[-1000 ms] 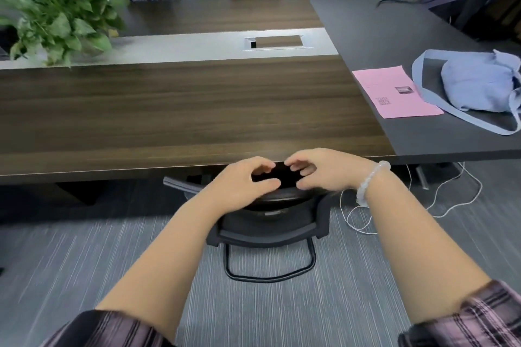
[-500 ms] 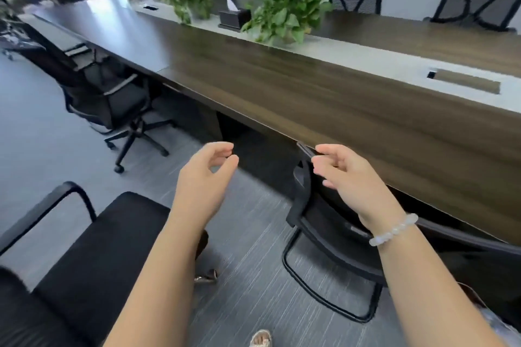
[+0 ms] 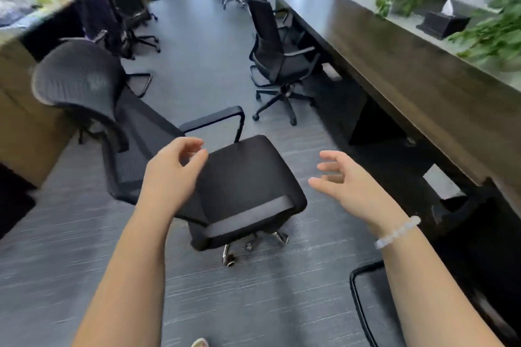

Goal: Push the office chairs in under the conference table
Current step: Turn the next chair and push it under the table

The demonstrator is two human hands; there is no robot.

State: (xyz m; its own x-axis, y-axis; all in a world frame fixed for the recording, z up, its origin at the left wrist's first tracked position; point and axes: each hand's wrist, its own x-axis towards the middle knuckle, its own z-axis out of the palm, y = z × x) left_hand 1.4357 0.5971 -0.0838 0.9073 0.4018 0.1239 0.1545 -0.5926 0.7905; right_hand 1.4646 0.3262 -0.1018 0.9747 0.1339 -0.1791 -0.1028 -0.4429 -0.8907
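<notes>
The conference table (image 3: 408, 70) ran along one side of the room, a long dark wooden top reaching far back. On the table's far strip stood leafy plants (image 3: 490, 34) with a black tissue box (image 3: 441, 24) between them. The grey carpet (image 3: 197, 290) spread out from the table's near edge.

Well apart from the table, out on the open carpet, stood the nearest chair (image 3: 234, 186), a black mesh office chair with a curved headrest, its seat turned partly towards the table and its wheeled base showing beneath. Farther along the table a second chair (image 3: 275, 56) stood just beside the table's edge, not tucked under. A third chair (image 3: 479, 262) sat against the table at the near end, its back close to the edge, though blur hid how far under it went.

The left hand (image 3: 172, 177) hovered over the nearest chair's seat, fingers curled loosely and holding nothing. The right hand (image 3: 349, 186) hung between that chair and the table, fingers spread and empty, with a pale bead bracelet (image 3: 397, 232) on its wrist.
</notes>
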